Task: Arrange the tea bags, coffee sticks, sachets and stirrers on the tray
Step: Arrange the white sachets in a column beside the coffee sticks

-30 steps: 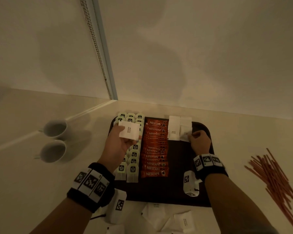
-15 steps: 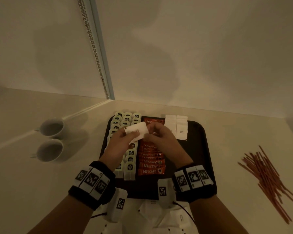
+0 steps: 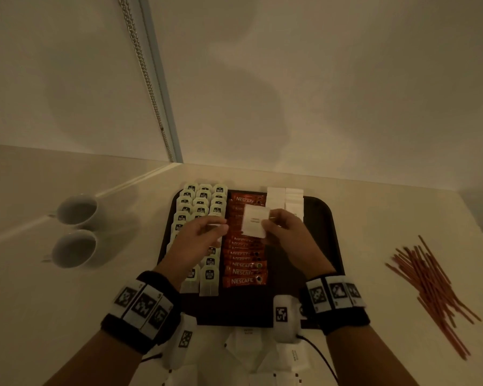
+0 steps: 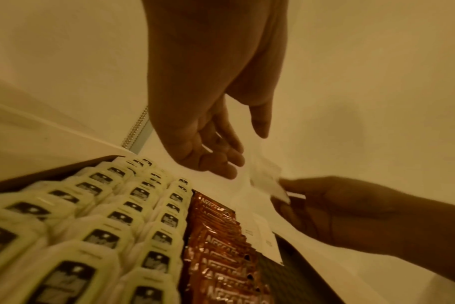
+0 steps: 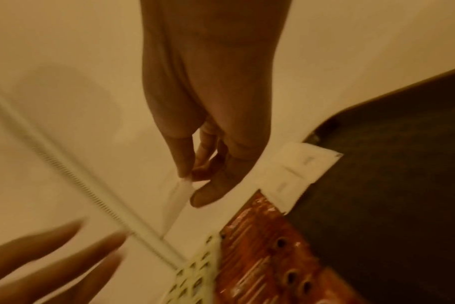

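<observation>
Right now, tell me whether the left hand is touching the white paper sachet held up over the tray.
Apart. The left wrist view shows the left hand open, a gap before the white paper sachet pinched by the right hand.

Right hand (image 3: 283, 232) pinching, left hand (image 3: 200, 236) loosely open beside it.

The white sachet (image 3: 255, 224) is passing from the left hand (image 3: 198, 240) to the right hand (image 3: 286, 232): half a second ago both were pinching it, and now only the right thumb and fingers are holding its edge. The left hand is drawing away to its own side, fingers loosening. A second ago the right hand was reaching farther out, at the placed sachets (image 3: 285, 200).
</observation>
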The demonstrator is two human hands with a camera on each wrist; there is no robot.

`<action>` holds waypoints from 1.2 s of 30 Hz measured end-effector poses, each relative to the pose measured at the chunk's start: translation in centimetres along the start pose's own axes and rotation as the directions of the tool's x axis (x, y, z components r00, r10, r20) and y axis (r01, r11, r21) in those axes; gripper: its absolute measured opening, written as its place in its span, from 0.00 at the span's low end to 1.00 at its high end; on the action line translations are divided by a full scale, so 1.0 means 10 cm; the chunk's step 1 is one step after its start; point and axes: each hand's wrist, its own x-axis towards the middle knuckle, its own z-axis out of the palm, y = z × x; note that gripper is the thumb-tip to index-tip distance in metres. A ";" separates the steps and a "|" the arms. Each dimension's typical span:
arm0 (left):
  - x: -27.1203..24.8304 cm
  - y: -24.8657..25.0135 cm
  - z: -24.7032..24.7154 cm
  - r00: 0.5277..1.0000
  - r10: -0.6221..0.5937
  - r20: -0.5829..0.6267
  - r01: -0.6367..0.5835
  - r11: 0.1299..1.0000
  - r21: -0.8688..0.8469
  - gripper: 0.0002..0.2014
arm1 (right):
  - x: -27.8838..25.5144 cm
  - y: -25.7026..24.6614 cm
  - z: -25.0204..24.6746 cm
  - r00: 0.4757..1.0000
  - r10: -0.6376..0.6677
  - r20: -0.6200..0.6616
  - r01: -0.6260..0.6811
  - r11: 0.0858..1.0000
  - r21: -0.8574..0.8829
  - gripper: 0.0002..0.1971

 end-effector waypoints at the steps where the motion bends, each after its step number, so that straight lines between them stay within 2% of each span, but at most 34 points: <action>1: -0.03 -0.05 -0.06 1.000 -0.020 0.020 0.020 1.000 0.006 0.07 | 0.04 0.05 -0.10 0.998 0.044 -0.039 -0.044 0.999 -0.004 0.08; 3: -0.12 -0.15 -0.22 0.998 -0.031 0.048 0.029 0.999 0.042 0.07 | 0.15 0.16 -0.30 0.985 0.065 -0.161 -0.079 0.993 -0.083 0.09; 5: -0.23 -0.30 -0.39 0.997 -0.049 0.057 0.045 0.996 0.079 0.08 | 0.27 0.25 -0.46 0.958 0.032 -0.284 -0.095 0.973 -0.211 0.11; 7: -0.35 -0.47 -0.56 0.995 -0.095 0.026 0.093 0.992 0.089 0.08 | 0.36 0.32 -0.54 0.942 0.003 -0.336 -0.114 0.943 -0.312 0.12; 12: -0.65 -0.89 -0.95 0.983 -0.181 -0.035 0.184 0.949 0.258 0.09 | 0.54 0.43 -0.53 0.933 0.023 -0.360 -0.162 0.918 -0.362 0.13; 16: -0.85 -1.11 -1.20 0.964 -0.239 -0.114 0.259 0.938 0.230 0.10 | 0.67 0.46 -0.48 0.920 0.019 -0.392 -0.170 0.919 -0.356 0.13; 19: -0.97 -1.21 -1.29 0.950 -0.256 -0.180 0.289 0.937 0.194 0.10 | 0.73 0.48 -0.45 0.903 -0.039 -0.429 -0.144 0.910 -0.388 0.14; 27: -1.15 -1.34 -1.40 0.924 -0.317 -0.216 0.352 0.924 0.151 0.09 | 0.73 0.45 -0.38 0.874 -0.160 -0.458 -0.107 0.857 -0.503 0.14; 29: -1.19 -1.32 -1.42 0.924 -0.311 -0.223 0.346 0.928 0.140 0.09 | 0.62 0.39 -0.36 0.883 -0.198 -0.426 -0.044 0.868 -0.495 0.15; 31: -1.24 -1.31 -1.46 0.930 -0.279 -0.238 0.317 0.938 0.139 0.10 | 0.38 0.30 -0.32 0.911 -0.251 -0.328 0.052 0.857 -0.512 0.12; 33: -1.31 -1.35 -1.49 0.937 -0.246 -0.247 0.288 0.945 0.152 0.11 | 0.00 0.24 -0.27 0.961 -0.246 -0.126 0.136 0.819 -0.557 0.07; 34: -1.35 -1.37 -1.50 0.942 -0.230 -0.246 0.273 0.949 0.159 0.12 | -0.22 0.23 -0.25 0.980 -0.200 0.004 0.166 0.800 -0.576 0.06; 36: -1.43 -1.44 -1.51 0.946 -0.214 -0.242 0.257 0.953 0.163 0.12 | -0.68 0.29 -0.24 0.971 -0.037 0.236 0.183 0.748 -0.638 0.07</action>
